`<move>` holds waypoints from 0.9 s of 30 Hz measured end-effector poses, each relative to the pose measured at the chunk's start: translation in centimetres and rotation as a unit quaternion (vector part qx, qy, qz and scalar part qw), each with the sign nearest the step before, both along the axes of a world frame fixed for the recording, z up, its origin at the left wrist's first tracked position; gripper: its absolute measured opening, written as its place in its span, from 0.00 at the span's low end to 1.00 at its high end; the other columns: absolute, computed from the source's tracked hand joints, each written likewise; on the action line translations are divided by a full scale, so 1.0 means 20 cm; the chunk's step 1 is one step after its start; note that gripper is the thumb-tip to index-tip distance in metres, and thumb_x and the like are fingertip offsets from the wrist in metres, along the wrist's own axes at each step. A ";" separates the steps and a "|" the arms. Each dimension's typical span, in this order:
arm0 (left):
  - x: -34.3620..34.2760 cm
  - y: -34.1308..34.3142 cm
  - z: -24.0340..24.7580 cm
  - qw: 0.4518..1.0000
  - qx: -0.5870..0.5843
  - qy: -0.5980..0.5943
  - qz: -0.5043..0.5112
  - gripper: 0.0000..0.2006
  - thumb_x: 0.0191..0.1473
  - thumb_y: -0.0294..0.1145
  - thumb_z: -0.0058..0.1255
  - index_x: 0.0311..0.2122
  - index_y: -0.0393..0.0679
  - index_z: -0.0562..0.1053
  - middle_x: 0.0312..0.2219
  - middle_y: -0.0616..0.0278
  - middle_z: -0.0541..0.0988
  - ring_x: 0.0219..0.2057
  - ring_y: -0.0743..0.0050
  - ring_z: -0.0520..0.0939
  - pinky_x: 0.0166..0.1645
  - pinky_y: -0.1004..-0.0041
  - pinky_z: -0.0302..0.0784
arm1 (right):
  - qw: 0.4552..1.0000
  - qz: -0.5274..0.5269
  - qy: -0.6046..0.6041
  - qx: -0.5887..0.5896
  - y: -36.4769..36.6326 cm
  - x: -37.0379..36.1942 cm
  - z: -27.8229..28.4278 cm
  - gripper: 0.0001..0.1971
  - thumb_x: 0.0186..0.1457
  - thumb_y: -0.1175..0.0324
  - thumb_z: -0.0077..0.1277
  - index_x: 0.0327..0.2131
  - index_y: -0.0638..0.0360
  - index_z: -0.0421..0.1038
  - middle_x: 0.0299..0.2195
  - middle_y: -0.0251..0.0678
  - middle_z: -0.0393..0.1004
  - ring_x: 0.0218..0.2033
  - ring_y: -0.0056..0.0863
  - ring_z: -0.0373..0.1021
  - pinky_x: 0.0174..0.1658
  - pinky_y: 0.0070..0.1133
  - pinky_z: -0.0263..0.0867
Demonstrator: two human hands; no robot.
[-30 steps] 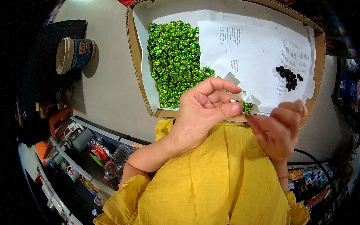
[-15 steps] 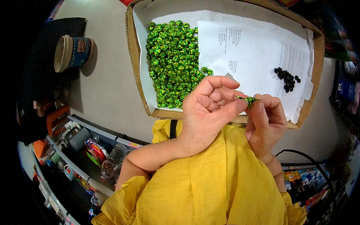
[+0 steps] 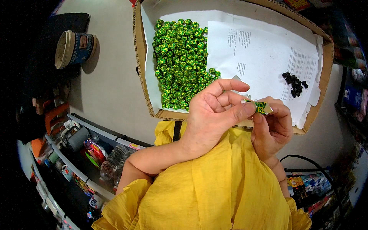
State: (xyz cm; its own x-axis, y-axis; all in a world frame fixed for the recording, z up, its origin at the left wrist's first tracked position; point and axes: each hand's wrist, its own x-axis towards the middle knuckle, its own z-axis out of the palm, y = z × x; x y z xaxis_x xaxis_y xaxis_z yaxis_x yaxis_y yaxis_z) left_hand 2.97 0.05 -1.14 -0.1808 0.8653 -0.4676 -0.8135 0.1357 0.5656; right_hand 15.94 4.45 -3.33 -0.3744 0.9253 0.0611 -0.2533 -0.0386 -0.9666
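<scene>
Over the near edge of a shallow cardboard tray (image 3: 327, 78), both my hands hold a small green-and-yellow foil wrapper (image 3: 262, 107), partly spread with a pale edge showing. My left hand (image 3: 212, 115) pinches one end between thumb and finger, its index finger raised. The thumb and fingers of my right hand (image 3: 274, 130) grip the other side. Whether anything lies inside the foil is hidden. Many small wrapped pieces in matching green foil (image 3: 180, 61) fill the tray's left part. Small black lumps (image 3: 294, 84) lie on printed white paper (image 3: 264, 50) at the right.
At the far left stands a blue tub with a pale rim (image 3: 81, 48). Shelves of packaged goods (image 3: 96, 149) run along the lower left, with more packages (image 3: 312, 184) at the lower right. A black cable (image 3: 306, 158) curves beside my right arm.
The wrapper was twisted and bunched between my fingertips; now it is wider and flatter, with a pale edge exposed. My hands stay nearly in place. The tray sits slightly farther right in view.
</scene>
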 end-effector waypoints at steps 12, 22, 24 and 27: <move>0.03 0.02 0.01 0.998 0.019 0.044 0.049 0.19 0.45 0.15 0.52 0.42 0.37 0.60 0.27 0.58 0.77 0.31 0.80 0.77 0.38 0.83 0.72 | 0.992 -0.064 0.019 -0.110 -0.03 -0.03 0.03 0.10 0.46 0.86 0.48 0.34 0.66 0.65 0.31 0.35 0.68 0.31 0.19 0.63 0.36 0.14 0.61; 0.01 0.01 0.02 0.992 0.022 0.084 0.091 0.20 0.44 0.14 0.52 0.42 0.38 0.60 0.26 0.56 0.77 0.29 0.76 0.78 0.37 0.78 0.74 | 0.861 0.044 -0.275 0.425 0.06 -0.01 0.10 0.19 0.40 0.85 0.53 0.40 0.64 0.66 0.30 0.39 0.67 0.27 0.32 0.65 0.28 0.20 0.62; 0.00 0.01 0.01 0.993 0.019 0.082 0.077 0.20 0.44 0.14 0.52 0.42 0.38 0.59 0.26 0.56 0.77 0.29 0.76 0.78 0.37 0.79 0.74 | 0.863 0.055 -0.253 0.434 0.10 -0.01 0.11 0.20 0.39 0.84 0.54 0.40 0.64 0.68 0.29 0.39 0.68 0.25 0.31 0.65 0.27 0.21 0.61; -0.01 0.00 0.02 0.994 0.018 0.096 0.053 0.21 0.44 0.14 0.52 0.42 0.38 0.59 0.26 0.56 0.77 0.30 0.76 0.78 0.37 0.79 0.74 | 0.960 0.154 -0.122 0.201 0.13 0.02 0.14 0.14 0.37 0.86 0.51 0.33 0.67 0.71 0.25 0.39 0.69 0.24 0.28 0.66 0.27 0.20 0.62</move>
State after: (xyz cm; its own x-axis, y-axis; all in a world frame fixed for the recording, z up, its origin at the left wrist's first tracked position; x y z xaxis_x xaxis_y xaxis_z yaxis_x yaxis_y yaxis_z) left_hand 2.69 -0.04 -0.68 -0.3548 0.8519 -0.3852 -0.6990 0.0319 0.7144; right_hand 16.43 6.98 -0.56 -0.6748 0.6885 0.2657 -0.0541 0.3129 -0.9482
